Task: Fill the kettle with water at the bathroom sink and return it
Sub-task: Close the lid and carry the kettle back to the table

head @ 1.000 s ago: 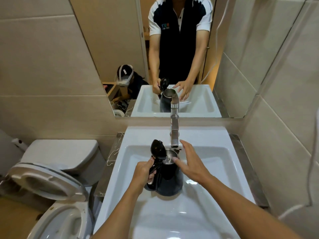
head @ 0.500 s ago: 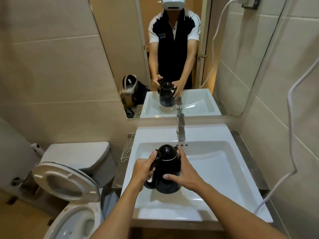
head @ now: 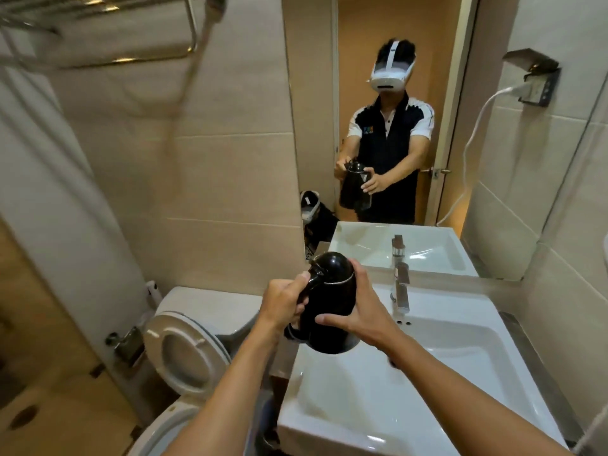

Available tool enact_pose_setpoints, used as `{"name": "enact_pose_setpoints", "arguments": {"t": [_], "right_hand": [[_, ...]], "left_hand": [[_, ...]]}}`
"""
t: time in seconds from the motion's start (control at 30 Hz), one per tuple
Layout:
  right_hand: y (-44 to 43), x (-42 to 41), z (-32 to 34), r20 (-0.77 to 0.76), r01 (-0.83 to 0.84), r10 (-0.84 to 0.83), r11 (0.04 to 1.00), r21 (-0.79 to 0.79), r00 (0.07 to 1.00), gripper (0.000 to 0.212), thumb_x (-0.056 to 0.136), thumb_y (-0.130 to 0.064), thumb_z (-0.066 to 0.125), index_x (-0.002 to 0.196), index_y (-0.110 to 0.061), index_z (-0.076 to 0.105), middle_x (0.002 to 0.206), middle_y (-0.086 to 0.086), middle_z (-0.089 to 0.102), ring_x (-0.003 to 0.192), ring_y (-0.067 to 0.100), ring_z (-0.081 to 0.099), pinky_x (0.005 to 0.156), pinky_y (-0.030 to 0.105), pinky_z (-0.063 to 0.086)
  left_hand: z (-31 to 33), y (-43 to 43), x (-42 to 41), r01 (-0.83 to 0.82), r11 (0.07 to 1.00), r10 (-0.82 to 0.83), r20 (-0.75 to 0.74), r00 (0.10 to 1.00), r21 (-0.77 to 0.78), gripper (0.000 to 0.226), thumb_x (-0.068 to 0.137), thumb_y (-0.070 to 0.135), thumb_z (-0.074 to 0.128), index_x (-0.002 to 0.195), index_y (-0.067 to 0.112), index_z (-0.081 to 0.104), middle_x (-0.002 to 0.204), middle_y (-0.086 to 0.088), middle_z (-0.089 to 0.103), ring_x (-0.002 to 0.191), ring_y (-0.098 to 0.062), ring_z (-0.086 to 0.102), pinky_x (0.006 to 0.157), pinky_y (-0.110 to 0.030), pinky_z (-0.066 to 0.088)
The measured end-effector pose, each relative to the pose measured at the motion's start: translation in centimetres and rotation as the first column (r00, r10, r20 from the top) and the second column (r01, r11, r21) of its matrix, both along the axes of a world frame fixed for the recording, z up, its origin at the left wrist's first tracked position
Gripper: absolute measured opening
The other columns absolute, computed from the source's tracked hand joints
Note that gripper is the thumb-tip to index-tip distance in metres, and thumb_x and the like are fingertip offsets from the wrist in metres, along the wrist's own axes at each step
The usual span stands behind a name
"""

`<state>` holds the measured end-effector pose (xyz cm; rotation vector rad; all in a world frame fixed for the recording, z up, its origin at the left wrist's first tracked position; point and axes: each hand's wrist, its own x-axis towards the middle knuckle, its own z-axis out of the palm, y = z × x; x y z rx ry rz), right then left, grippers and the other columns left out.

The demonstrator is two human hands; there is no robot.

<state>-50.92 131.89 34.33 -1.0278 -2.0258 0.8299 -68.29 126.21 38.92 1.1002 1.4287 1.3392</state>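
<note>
Fingers of the left hand (head: 285, 301) wrap the handle, right hand (head: 357, 315) cups the kettle (head: 330, 311), lid shut, lifted at the sink's (head: 460, 373) 10 o'clock corner. Filling looks done; carrying back remains.

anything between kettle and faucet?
Only the right hand on the kettle; then bare gap to the faucet, head view.

A small tiled bathroom in warm, dim light.

We see beige tiled walls (head: 214, 166) all round, a mirror (head: 427, 93) on the far wall, and a metal towel rack (head: 108, 31) high on the left. A white toilet (head: 194, 337), seat raised, stands at left. On the right wall, a white cable (head: 473, 133) hangs from a socket box (head: 534, 82).
</note>
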Motion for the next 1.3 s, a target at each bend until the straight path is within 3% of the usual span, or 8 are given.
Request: {"name": "enact_pose_setpoints", "arguments": {"t": [0.27, 0.47, 0.67, 0.9, 1.07, 1.3], "right_hand": [[-0.4, -10.7, 12.3, -0.150, -0.202, 0.248, 0.942, 0.268, 0.957, 0.116, 0.058, -0.055, 0.091, 0.151, -0.030, 0.026, 0.145, 0.000, 0.050, 0.135, 0.019, 0.052, 0.115, 0.045, 0.045], [-3.4, -19.7, 17.8, -0.178, -0.429, 0.520, 0.819, 0.381, 0.835, 0.119, 0.057, -0.059, 0.088, 0.154, -0.031, 0.024, 0.151, 0.000, 0.047, 0.139, 0.022, 0.049, 0.116, 0.049, 0.044], [-11.4, -26.8, 20.4, -0.190, -0.671, 0.788, 0.603, 0.432, 0.586, 0.113, 0.063, -0.049, 0.093, 0.153, -0.027, 0.027, 0.149, -0.003, 0.046, 0.137, 0.018, 0.049, 0.117, 0.044, 0.043], [-25.7, -30.6, 20.2, -0.193, -0.852, 0.942, 0.333, 0.404, 0.276, 0.118, 0.063, -0.059, 0.088, 0.155, -0.034, 0.020, 0.151, 0.000, 0.044, 0.140, 0.022, 0.046, 0.116, 0.050, 0.044], [-38.2, -30.0, 19.7, -0.203, -0.929, 0.979, 0.073, 0.363, -0.003, 0.118, 0.063, -0.059, 0.087, 0.155, -0.040, 0.015, 0.154, -0.003, 0.038, 0.143, 0.021, 0.041, 0.118, 0.052, 0.041], [-54.5, -26.7, 17.8, -0.229, -0.902, 0.924, -0.204, 0.381, -0.305, 0.117, 0.063, -0.063, 0.083, 0.156, -0.033, 0.018, 0.151, -0.006, 0.041, 0.141, 0.018, 0.046, 0.115, 0.049, 0.045]], "left_hand": [[12.4, -6.0, -7.0, -0.274, 0.941, 0.269, 0.049, 0.962, 0.200, 0.042, 0.097, 0.031, 0.055, 0.061, 0.009, 0.051, 0.046, 0.001, 0.046, 0.032, -0.006, 0.030, 0.036, -0.019, 0.016], [18.3, -13.5, -11.4, -0.531, 0.803, 0.546, 0.024, 0.838, 0.273, 0.040, 0.094, 0.035, 0.057, 0.064, 0.009, 0.054, 0.051, -0.002, 0.049, 0.036, -0.009, 0.032, 0.035, -0.019, 0.018], [20.7, -23.6, -12.7, -0.758, 0.573, 0.798, -0.002, 0.602, 0.312, 0.039, 0.096, 0.034, 0.056, 0.066, 0.010, 0.057, 0.052, -0.001, 0.050, 0.036, -0.009, 0.034, 0.035, -0.019, 0.018], [20.7, -38.1, -9.9, -0.914, 0.255, 0.964, -0.011, 0.265, 0.315, 0.042, 0.095, 0.035, 0.058, 0.061, 0.010, 0.058, 0.049, -0.001, 0.052, 0.033, -0.008, 0.036, 0.032, -0.018, 0.023], [20.3, -49.6, -5.2, -0.943, 0.050, 0.999, -0.032, 0.041, 0.330, 0.032, 0.095, 0.030, 0.057, 0.073, 0.007, 0.061, 0.055, -0.004, 0.053, 0.036, -0.009, 0.036, 0.035, -0.019, 0.022], [18.9, -62.7, 2.8, -0.922, -0.237, 0.967, -0.022, -0.256, 0.308, 0.040, 0.097, 0.031, 0.055, 0.064, 0.008, 0.056, 0.050, -0.001, 0.050, 0.035, -0.008, 0.033, 0.035, -0.021, 0.019]]}}
